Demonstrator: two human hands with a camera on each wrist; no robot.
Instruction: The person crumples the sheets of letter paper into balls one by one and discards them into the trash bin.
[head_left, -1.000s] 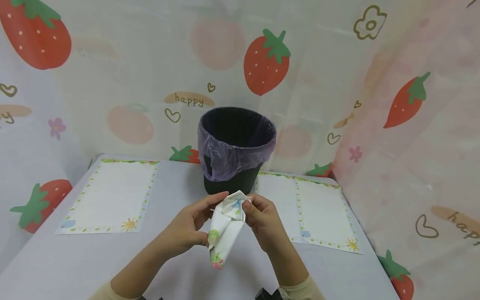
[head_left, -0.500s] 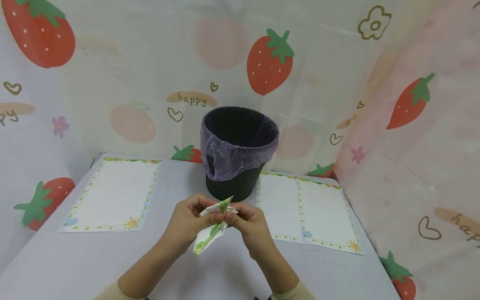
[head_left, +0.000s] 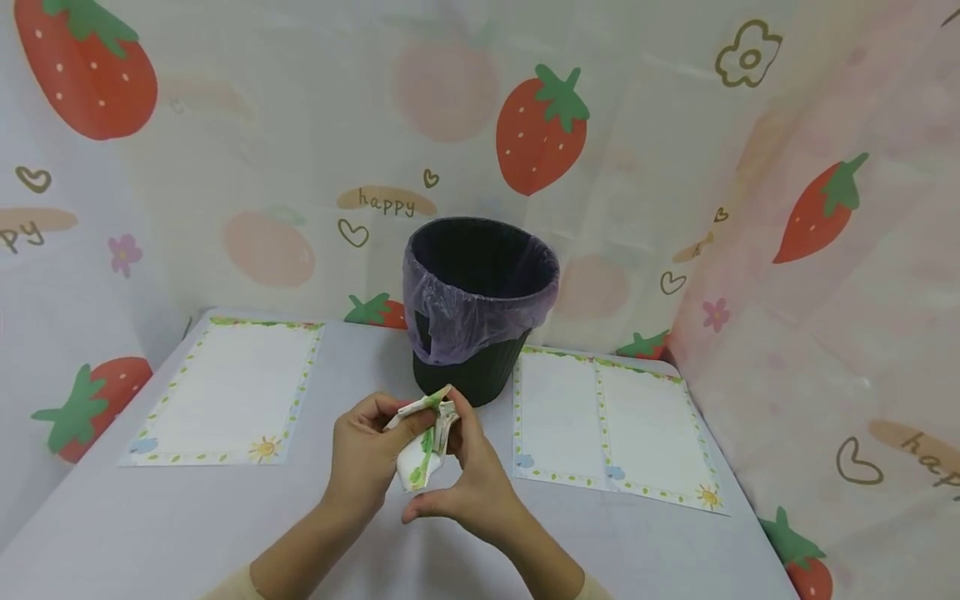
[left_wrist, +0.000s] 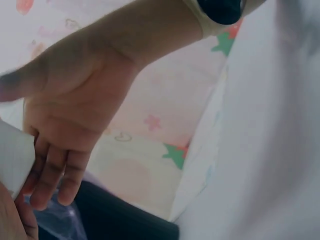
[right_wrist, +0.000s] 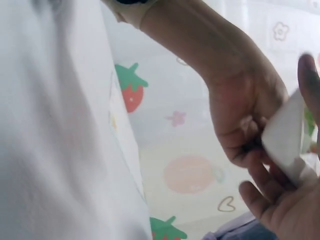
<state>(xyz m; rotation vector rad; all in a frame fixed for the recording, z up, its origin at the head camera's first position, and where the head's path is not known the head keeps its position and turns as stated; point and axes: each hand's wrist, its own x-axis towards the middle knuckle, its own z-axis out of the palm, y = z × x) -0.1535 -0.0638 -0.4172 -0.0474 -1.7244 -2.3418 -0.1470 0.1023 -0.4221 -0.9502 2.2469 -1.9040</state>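
Observation:
In the head view, a folded piece of white paper (head_left: 412, 468) with a green leafy border is held up in front of the bin. My left hand (head_left: 362, 458) pinches it, thumb on top; the right wrist view shows the curled fingers of that left hand (right_wrist: 237, 112) at the edge of the paper (right_wrist: 284, 137). On the other side my right hand (head_left: 483, 492) has its fingers extended along the paper's far edge. Its thumb stands spread away from the paper. The left wrist view shows the right hand's bare palm (left_wrist: 75, 112) beside the paper (left_wrist: 14, 155).
A black bin (head_left: 468, 379) with a purple liner (head_left: 457, 321) stands on the white table (head_left: 187, 521) behind the hands. One bordered sheet (head_left: 232, 392) lies at left; two more sheets, a nearer-middle one (head_left: 558, 417) and a right one (head_left: 656, 433), overlap. Strawberry-print curtains surround the table.
The folded paper has been turned, showing its green edge, and drawn slightly left. Both hands gripped it before; now the right thumb has come off and spread away.

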